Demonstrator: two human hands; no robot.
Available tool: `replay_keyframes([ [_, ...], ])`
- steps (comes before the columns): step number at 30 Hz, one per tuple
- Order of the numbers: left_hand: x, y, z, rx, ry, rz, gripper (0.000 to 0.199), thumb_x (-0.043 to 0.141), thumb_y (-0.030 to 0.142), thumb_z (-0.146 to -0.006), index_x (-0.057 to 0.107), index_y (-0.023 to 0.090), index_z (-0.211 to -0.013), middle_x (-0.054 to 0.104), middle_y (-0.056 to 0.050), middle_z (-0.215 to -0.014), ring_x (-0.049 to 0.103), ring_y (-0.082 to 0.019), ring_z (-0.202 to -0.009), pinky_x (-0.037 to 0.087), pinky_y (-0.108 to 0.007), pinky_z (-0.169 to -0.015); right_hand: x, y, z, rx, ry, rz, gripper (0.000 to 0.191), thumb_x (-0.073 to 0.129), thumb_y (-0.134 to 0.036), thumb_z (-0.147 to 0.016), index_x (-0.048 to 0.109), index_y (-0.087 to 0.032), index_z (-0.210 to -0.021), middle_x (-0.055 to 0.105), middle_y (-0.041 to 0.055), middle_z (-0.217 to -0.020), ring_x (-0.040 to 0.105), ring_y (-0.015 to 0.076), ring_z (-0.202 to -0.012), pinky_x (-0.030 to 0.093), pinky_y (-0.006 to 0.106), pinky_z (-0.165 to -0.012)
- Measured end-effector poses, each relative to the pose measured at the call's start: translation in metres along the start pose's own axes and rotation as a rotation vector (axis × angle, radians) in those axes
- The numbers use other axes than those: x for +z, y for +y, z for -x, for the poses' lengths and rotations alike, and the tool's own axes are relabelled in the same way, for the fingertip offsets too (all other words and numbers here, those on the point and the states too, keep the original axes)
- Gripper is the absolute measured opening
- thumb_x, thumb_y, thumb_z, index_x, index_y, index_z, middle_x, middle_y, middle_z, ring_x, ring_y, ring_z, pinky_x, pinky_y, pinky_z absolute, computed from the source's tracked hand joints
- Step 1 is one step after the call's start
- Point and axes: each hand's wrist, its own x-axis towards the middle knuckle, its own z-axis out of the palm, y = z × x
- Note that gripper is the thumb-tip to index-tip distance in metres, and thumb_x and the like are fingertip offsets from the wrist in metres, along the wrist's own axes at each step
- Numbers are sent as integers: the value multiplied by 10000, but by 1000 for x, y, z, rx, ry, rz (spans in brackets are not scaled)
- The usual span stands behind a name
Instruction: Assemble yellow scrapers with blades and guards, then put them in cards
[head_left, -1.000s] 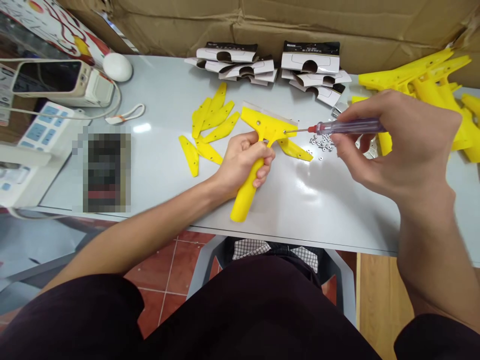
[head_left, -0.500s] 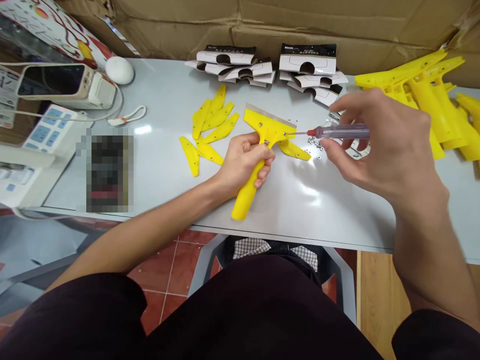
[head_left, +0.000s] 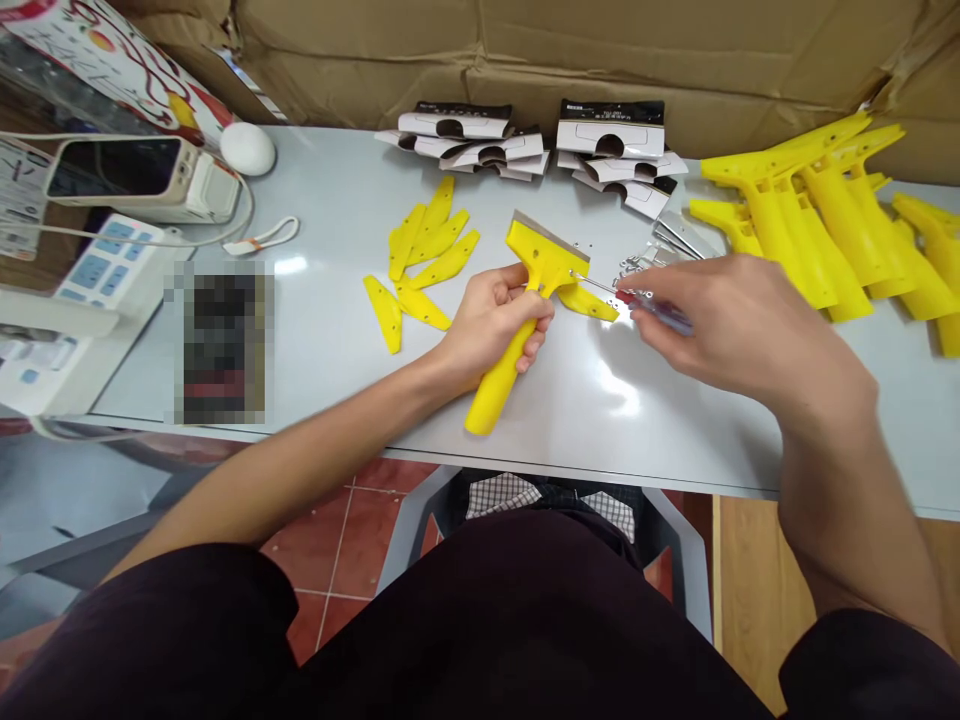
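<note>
A yellow scraper [head_left: 550, 260] is held above the near middle of the pale grey table [head_left: 585, 430], its handle slanting toward the person and its wide head pointing away, with a thin metal blade [head_left: 551, 238] along the far edge of the head. The left hand [head_left: 495, 325] is closed around the upper handle, just below the head. The right hand [head_left: 772, 335] grips a screwdriver [head_left: 671, 316] between thumb and fingers, the red-collared shaft reaching left so that its tip meets a screw at the right end of the head.

Just below that end lies a loose yellow plate [head_left: 592, 304]. More yellow plates [head_left: 442, 238] are spread on the table left of the head. Beyond the right hand lie small screws and nuts [head_left: 634, 262] and, next to them, shiny metal pieces [head_left: 684, 236]. Farther right, yellow scraper handles [head_left: 840, 230] are heaped together. Two stacks of black-and-white card sleeves, one left [head_left: 457, 122] and one right [head_left: 611, 135], stand along the back, before brown cardboard [head_left: 615, 50]. A phone [head_left: 116, 168] sits at the far left, near a power strip [head_left: 94, 265].
</note>
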Motion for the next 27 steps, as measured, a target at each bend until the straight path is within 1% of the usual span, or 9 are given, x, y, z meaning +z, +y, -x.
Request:
replay_keyframes([
  [2, 0, 0, -1, -1, -8, 28, 297, 726, 218, -761, 434, 262, -797, 586, 48, -628, 484, -87, -408, 354, -220, -349, 0, -2, -2, 1, -42, 10, 247, 577, -264, -1003, 762, -245, -1165, 755, 42, -843, 665, 248, -695, 403, 389, -616],
  [5, -2, 2, -2, 2, 9, 68, 275, 718, 213, -774, 447, 257, -798, 599, 43, -654, 494, -84, -418, 361, -214, -351, -3, -7, 3, 68, -21, 43, 225, 572, -256, -1002, 762, -234, -1121, 752, 55, -817, 643, 247, -668, 341, 381, -591],
  [8, -6, 6, -5, -11, 47, 143, 228, 691, 195, -777, 469, 244, -794, 607, 35, -675, 493, -76, -429, 360, -206, -353, -2, -10, 21, 165, 12, 76, 237, 580, -268, -1008, 763, -224, -1152, 786, 81, -874, 639, 252, -690, 299, 375, -589],
  [10, -9, 9, -7, -30, 67, 210, 211, 685, 190, -776, 479, 235, -788, 612, 29, -679, 490, -68, -433, 360, -198, -358, 6, -11, 39, 231, 14, 125, 248, 561, -305, -1036, 759, -218, -1157, 777, 90, -853, 628, 245, -685, 264, 368, -583],
  [12, -12, 11, -9, -41, 70, 273, 206, 686, 192, -773, 484, 230, -781, 613, 26, -674, 492, -67, -437, 364, -193, -363, 18, -10, 57, 288, 54, 186, 239, 559, -310, -1049, 756, -207, -1137, 789, 101, -933, 655, 249, -753, 248, 359, -584],
  [14, -14, 12, -12, -47, 57, 316, 193, 683, 191, -770, 493, 224, -773, 613, 24, -665, 495, -67, -439, 367, -189, -365, 31, -8, 71, 296, 80, 232, 242, 535, -283, -1069, 756, -203, -1128, 785, 111, -987, 691, 278, -924, 255, 355, -588],
  [16, -15, 12, -14, -56, 38, 341, 177, 677, 191, -772, 502, 221, -766, 611, 22, -657, 499, -70, -442, 367, -189, -364, 41, -4, 80, 323, 126, 266, 247, 531, -288, -1082, 757, -200, -1127, 783, 112, -1034, 686, 287, -1009, 260, 355, -583],
  [20, -17, 9, -17, -77, 16, 373, 162, 674, 198, -784, 515, 218, -757, 601, 14, -647, 509, -79, -452, 374, -191, -368, 51, 1, 82, 329, 165, 319, 261, 527, -295, -1090, 752, -188, -1169, 780, 119, -1060, 668, 279, -997, 278, 362, -589],
  [27, -19, 9, -18, -86, 8, 377, 158, 675, 177, -770, 521, 213, -760, 607, 5, -665, 491, -78, -459, 376, -190, -372, 49, -1, 74, 285, 141, 367, 278, 526, -268, -1063, 739, -191, -1224, 764, 134, -1034, 646, 293, -968, 277, 372, -589],
])
